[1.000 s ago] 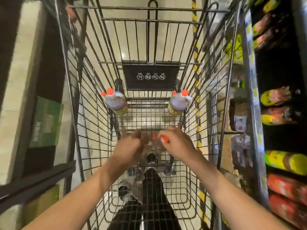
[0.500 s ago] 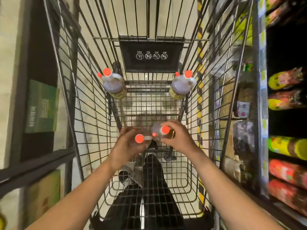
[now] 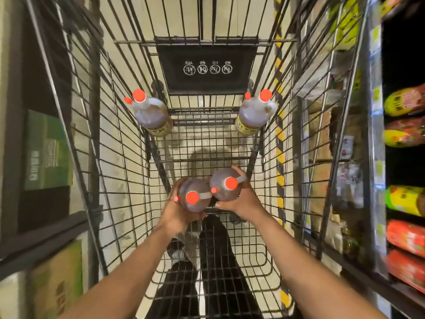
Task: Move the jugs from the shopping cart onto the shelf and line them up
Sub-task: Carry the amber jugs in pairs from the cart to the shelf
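Observation:
I look down into a wire shopping cart (image 3: 119, 171). Two brown jugs with orange caps are raised off the cart floor, side by side and touching. My left hand (image 3: 177, 212) grips the left jug (image 3: 195, 199) from below and behind. My right hand (image 3: 243, 201) grips the right jug (image 3: 226, 185), fingers curled round its far side. Two more jugs stand upright at the far end of the cart: one in the left corner (image 3: 150, 113), one in the right corner (image 3: 254, 113).
A shelf upright (image 3: 374, 125) runs along the right, with yellow and red packaged goods (image 3: 407, 199) on the shelves behind it. Green cartons (image 3: 46, 148) sit on dark shelving at the left. A black child-seat flap (image 3: 205, 67) hangs at the cart's far end.
Both hands have lifted their jugs higher, so both orange caps and more of the bottles now show. The view has moved closer over the cart.

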Motion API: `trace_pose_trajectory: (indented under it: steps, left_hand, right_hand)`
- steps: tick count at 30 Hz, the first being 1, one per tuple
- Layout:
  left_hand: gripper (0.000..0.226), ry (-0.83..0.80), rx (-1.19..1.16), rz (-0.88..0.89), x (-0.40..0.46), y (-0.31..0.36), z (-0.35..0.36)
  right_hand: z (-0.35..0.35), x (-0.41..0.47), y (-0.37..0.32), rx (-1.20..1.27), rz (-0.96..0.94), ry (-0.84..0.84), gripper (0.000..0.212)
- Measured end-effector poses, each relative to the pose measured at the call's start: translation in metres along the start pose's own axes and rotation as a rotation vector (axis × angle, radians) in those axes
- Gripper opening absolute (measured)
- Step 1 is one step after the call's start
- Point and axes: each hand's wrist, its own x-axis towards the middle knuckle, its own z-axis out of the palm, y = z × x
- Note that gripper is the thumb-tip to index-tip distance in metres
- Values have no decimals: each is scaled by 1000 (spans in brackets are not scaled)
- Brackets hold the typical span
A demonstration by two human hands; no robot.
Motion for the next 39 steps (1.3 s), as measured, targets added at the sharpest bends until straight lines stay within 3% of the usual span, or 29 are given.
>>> trace_pose_trajectory:
  steps: [2,5,9,11,13,15,16,20,25,28,33,39]
  left_hand:
    - [50,30,-21,-30,2,0,3]
    - [64,31,210,-88,4,2,3]
    - [81,-45,410,215,-3,5,-12]
    - [63,-139,399,305,-19,9,-12]
    - [47,-115,268,162,-36,6,-13]
    - [87,-112,279,104,-63,10,-14]
    - [93,-79,282,136,-77,14,-18]
    - [68,-165,222,308,-144,47,-26]
    - [88,-75,166,497,-215,67,-37]
    - [99,-61,115,618,-270,83,-35]
    - [78,-146,37,771,-353,103,-23]
    - [74,-319,160,919,-436,113,16]
  right_hand:
    - [0,3,5,-12,-10,2,114]
    - [-4,5,1,-51,-37,15,112]
    - [3,-15,-9,-24,-67,137,93]
    - [10,-36,-13,35,-26,196,91]
    - [14,-60,-17,116,-15,266,91]
    - [18,-89,-33,186,-3,309,92]
    - [20,-104,-39,204,-9,337,92]
    - [26,-178,-74,282,-96,446,73]
    - [38,-268,-119,390,-215,591,89]
    - [44,-327,-141,380,-287,689,84]
    - [49,-421,-156,415,-374,833,72]
    - [47,-519,-133,566,-345,1066,75]
